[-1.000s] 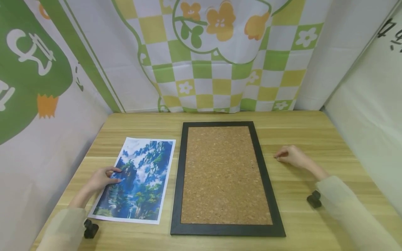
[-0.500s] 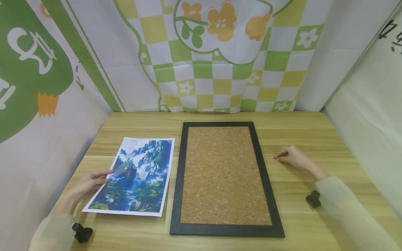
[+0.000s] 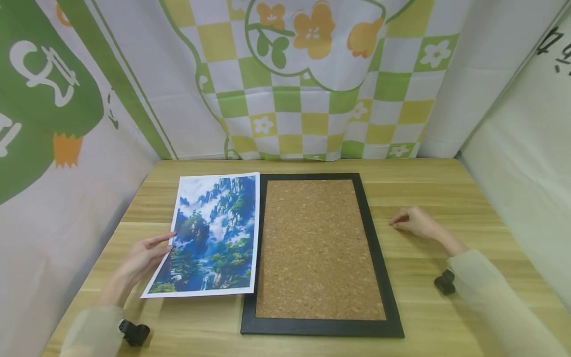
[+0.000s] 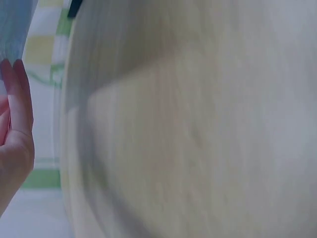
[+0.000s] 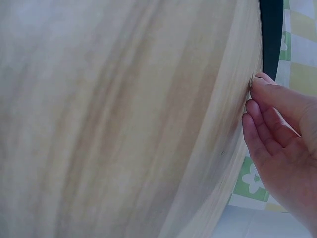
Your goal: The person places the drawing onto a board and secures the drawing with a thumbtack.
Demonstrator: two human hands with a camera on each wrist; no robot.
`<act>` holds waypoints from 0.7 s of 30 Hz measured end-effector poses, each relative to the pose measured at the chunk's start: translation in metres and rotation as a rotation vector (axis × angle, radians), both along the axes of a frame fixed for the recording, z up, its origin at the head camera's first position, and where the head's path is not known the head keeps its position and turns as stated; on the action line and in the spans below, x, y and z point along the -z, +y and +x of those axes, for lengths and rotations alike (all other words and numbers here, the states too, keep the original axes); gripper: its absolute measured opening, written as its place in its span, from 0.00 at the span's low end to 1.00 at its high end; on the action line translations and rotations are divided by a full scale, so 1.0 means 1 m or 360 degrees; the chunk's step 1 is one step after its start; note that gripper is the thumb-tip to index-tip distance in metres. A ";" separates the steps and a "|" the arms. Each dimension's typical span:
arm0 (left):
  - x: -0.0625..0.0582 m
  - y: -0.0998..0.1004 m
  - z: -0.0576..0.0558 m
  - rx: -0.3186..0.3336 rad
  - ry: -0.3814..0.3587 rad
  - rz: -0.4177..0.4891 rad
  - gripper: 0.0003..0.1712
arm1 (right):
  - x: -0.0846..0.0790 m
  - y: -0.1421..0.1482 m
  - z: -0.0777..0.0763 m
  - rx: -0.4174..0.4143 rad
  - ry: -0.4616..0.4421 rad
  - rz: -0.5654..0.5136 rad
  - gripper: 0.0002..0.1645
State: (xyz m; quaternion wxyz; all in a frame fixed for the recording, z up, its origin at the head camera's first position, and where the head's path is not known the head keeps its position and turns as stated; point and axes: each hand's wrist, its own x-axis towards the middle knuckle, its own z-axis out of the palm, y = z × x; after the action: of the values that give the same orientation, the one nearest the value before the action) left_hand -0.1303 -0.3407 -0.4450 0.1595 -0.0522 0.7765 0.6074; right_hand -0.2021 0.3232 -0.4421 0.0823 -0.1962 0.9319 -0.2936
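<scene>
A printed landscape picture (image 3: 214,238) with a white border is raised off the table, its right edge overlapping the left side of a black-framed cork board (image 3: 318,248). At its left edge my left hand (image 3: 140,258) pinches it between thumb and fingers. In the left wrist view the left hand (image 4: 17,114) shows at the far left edge, with part of the picture (image 4: 14,29) above it. My right hand (image 3: 415,221) rests low over the table, right of the board. In the right wrist view its thumb and forefinger pinch a tiny pin-like thing (image 5: 251,82), mostly hidden.
A wooden table (image 3: 428,188) carries everything. A patterned cloth (image 3: 312,109) hangs behind its back edge, with white cloth walls on both sides. Small black devices sit on the left wrist (image 3: 135,333) and right wrist (image 3: 444,282).
The left hand has lifted the picture from the table and carried it right and farther back, so it now overlaps the board's frame. The right hand and the board have barely moved.
</scene>
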 end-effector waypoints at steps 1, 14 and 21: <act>-0.001 0.006 -0.001 0.0000 0.0014 0.0009 0.28 | 0.000 0.000 0.000 0.0002 -0.0002 -0.0001 0.06; -0.003 0.085 -0.013 -0.0016 0.0098 0.0220 0.27 | -0.001 0.001 -0.001 -0.0005 -0.0001 -0.0001 0.06; -0.003 0.125 -0.017 -0.0075 0.0059 0.0242 0.27 | -0.001 0.002 -0.001 -0.0006 0.0001 -0.0001 0.06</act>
State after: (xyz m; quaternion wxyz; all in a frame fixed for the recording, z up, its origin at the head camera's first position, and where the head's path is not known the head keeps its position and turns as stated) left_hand -0.1472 -0.2161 -0.4420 0.1342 -0.0470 0.7294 0.6691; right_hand -0.2027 0.3249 -0.4411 0.0825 -0.1981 0.9315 -0.2936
